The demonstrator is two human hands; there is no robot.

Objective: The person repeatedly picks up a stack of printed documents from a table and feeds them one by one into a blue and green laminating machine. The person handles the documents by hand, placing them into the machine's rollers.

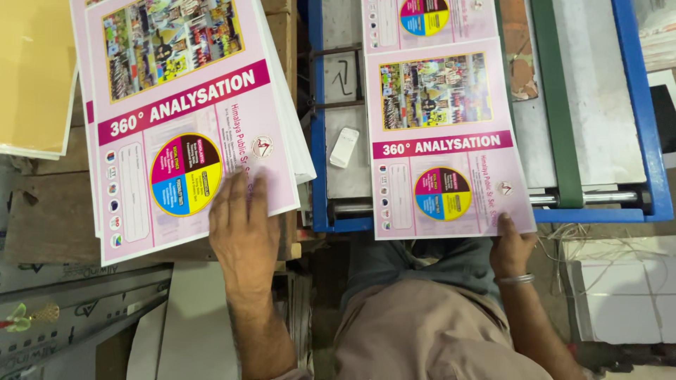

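So the left hand lies flat, fingers spread, pressing on the near edge of the top sheet of a stack of pink printed sheets that sits on a wooden surface to the left. It's not gripping anything, just resting on the paper. The right hand pinches the near corner of a single pink sheet, thumb on top and fingers tucked under, with a metal bangle on the wrist. That sheet lies on the blue-framed machine bed, partly over another pink sheet further in. A green belt runs alongside, just right of it.
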